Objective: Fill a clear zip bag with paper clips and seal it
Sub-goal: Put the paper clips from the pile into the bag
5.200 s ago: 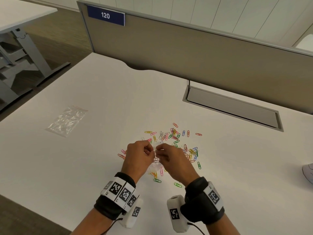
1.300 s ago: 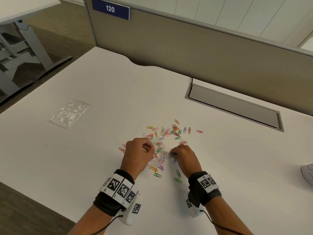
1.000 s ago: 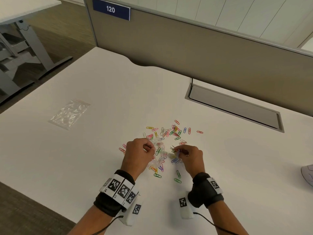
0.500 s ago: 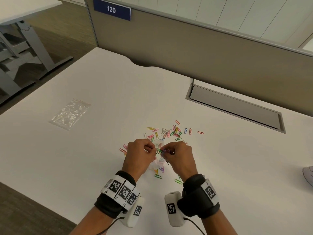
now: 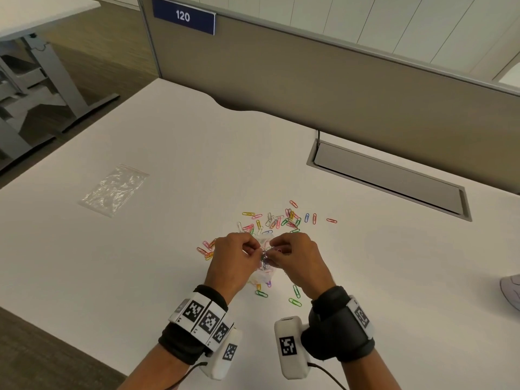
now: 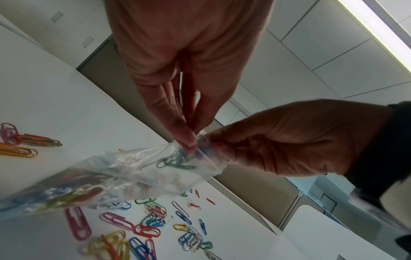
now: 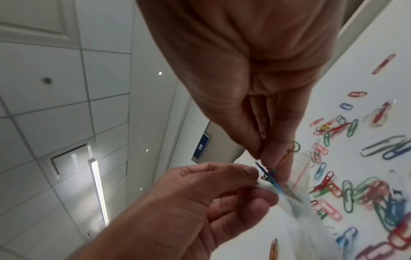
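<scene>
Hands meet at lower centre of the head view: left hand (image 5: 235, 258) pinches the zip bag (image 6: 115, 176) mouth, right hand (image 5: 297, 258) pinches paper clips (image 7: 270, 176) into it. Left-wrist view alone shows clips inside the bag.

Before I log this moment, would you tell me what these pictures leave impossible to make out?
- Mouth of the zip bag: whether open or sealed; head view, left hand and right hand cover it.
- Bag's lower end: left wrist view, blurred and cut by the left edge; clips inside uncountable.
- Clips pinched by the right hand: right wrist view, blurred.
- White object at the desk's right: head view, cut off by the edge.
</scene>
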